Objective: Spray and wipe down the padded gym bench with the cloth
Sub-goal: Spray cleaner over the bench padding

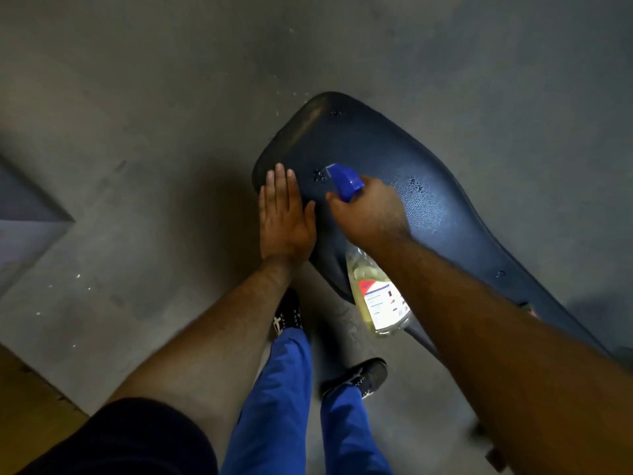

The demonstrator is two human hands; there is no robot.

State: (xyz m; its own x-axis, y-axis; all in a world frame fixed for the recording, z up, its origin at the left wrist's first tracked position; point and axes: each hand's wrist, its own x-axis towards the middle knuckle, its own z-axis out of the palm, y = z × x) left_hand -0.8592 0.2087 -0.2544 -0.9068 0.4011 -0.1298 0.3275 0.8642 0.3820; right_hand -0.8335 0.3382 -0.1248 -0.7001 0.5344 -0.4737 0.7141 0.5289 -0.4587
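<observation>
Blue-nozzled spray bottle [373, 296] (one), two hands

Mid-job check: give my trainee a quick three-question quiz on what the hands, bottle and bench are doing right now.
1. True or false: the left hand lies flat on the dark blue padded bench.
2. What does the right hand grip?
A. a cloth
B. the clear spray bottle with blue trigger head
C. nothing
3. Fill in: spray droplets sit on the ____.

Key: 1 true; 2 B; 3 bench. No cloth is in view.
</observation>
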